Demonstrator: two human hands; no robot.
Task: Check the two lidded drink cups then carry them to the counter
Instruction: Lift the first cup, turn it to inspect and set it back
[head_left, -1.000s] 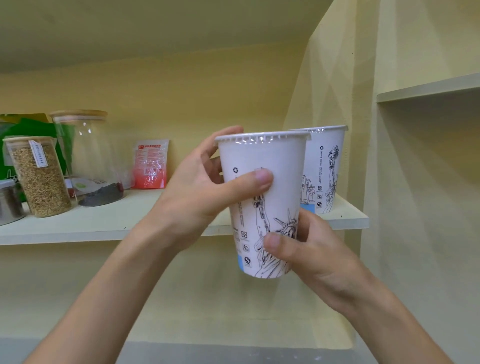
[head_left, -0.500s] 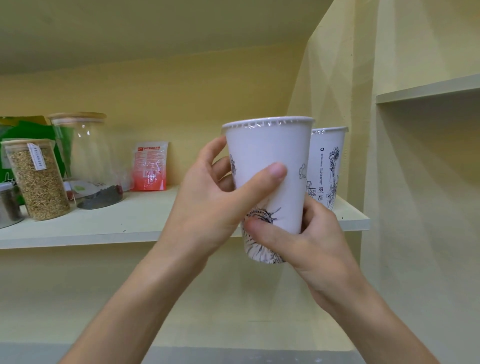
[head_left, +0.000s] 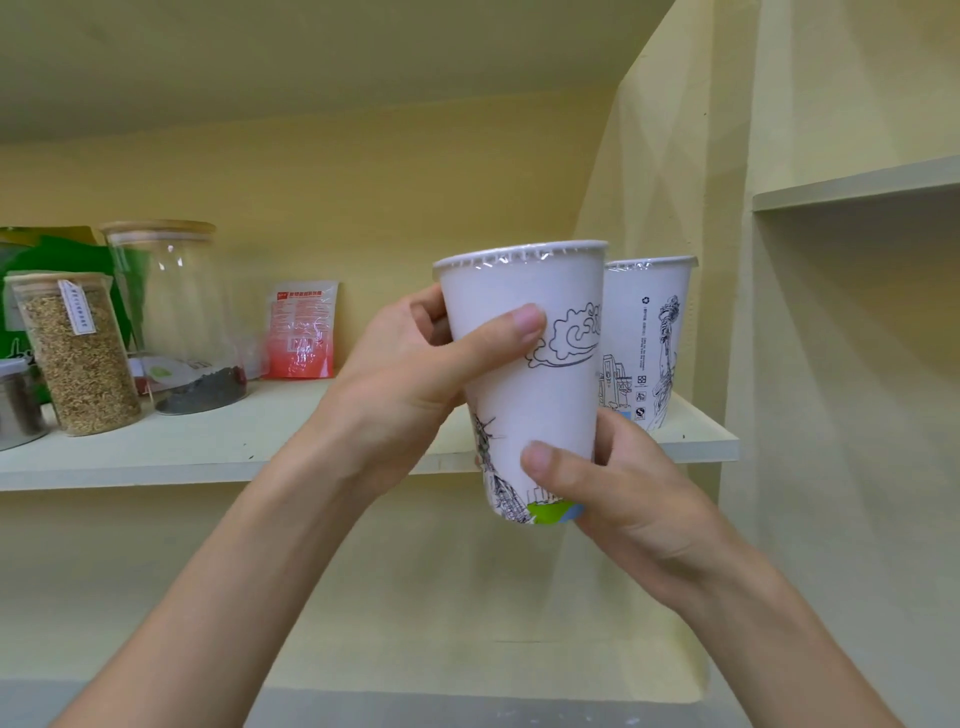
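A white paper cup (head_left: 540, 395) with black line drawings and a film-sealed top is held upright in the air in front of the shelf. My left hand (head_left: 410, 384) wraps its upper left side, thumb across the front. My right hand (head_left: 618, 493) grips its base from the right, thumb on the front. A second sealed cup (head_left: 652, 332) of the same kind stands on the right end of the shelf (head_left: 249, 441), partly hidden behind the held cup.
On the shelf to the left stand a jar of grain (head_left: 78, 358), a large glass jar (head_left: 176, 322) with dark contents, a metal tin (head_left: 18, 405) and a red packet (head_left: 301, 332) against the wall. Another shelf edge (head_left: 852, 184) juts at upper right.
The held cup has been turned in my hands: the statue drawing has moved round to the left and a cloud drawing now faces me. The cup has also risen slightly.
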